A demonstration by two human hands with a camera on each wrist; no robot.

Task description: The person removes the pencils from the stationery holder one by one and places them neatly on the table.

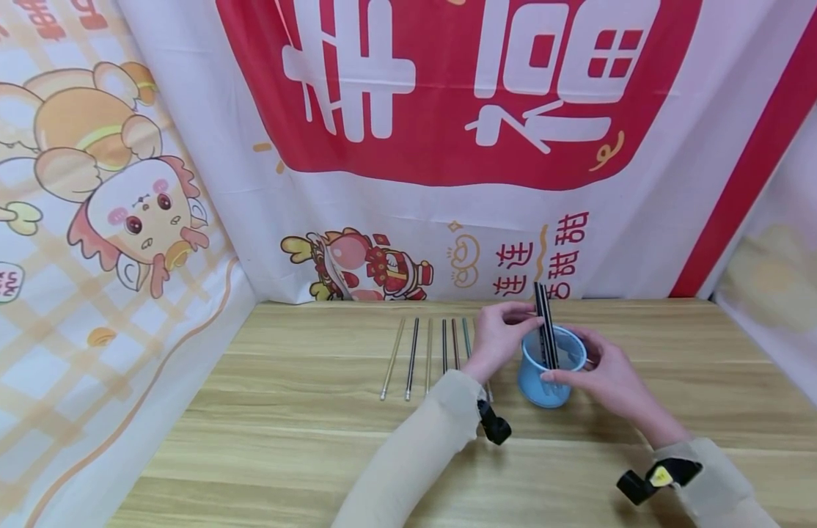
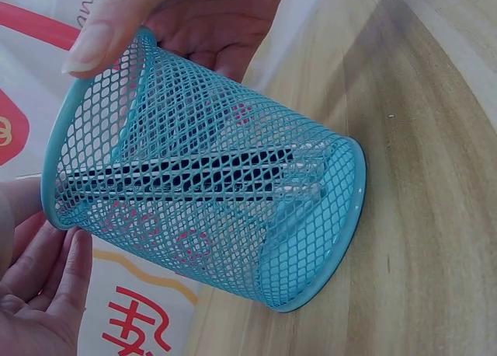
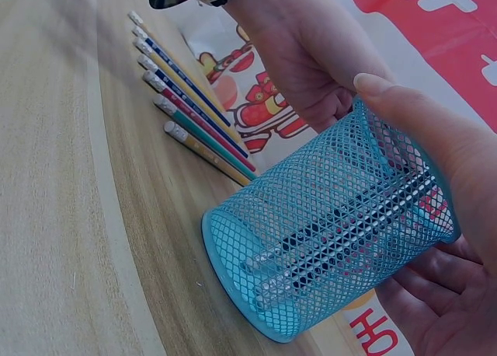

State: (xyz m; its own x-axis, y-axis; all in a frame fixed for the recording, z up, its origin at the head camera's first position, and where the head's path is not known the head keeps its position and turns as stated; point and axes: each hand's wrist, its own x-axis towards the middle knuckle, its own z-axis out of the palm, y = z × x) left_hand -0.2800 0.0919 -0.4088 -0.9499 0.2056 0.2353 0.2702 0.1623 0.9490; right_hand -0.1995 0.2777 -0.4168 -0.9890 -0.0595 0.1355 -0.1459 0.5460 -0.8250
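A light-blue mesh pencil cup (image 1: 543, 390) is at the right of the wooden table, mouth up. My right hand (image 1: 609, 374) holds it at the rim, thumb on the near side and the other fingers round the far side. Several black pencils (image 1: 546, 330) lean together inside, their pale ends low in the cup, as the mesh shows in the left wrist view. My left hand (image 1: 501, 336) pinches their upper part between thumb and fingers just above the rim. In the right wrist view, the left hand (image 3: 311, 53) is partly hidden behind the cup (image 3: 311, 247).
Left of the cup, several pencils in yellow, black, red and green lie side by side on the table (image 1: 283, 418), such as a yellow pencil (image 1: 392, 358). My left forearm (image 1: 408, 447) covers part of the row. A printed cloth (image 1: 408, 242) hangs behind the table.
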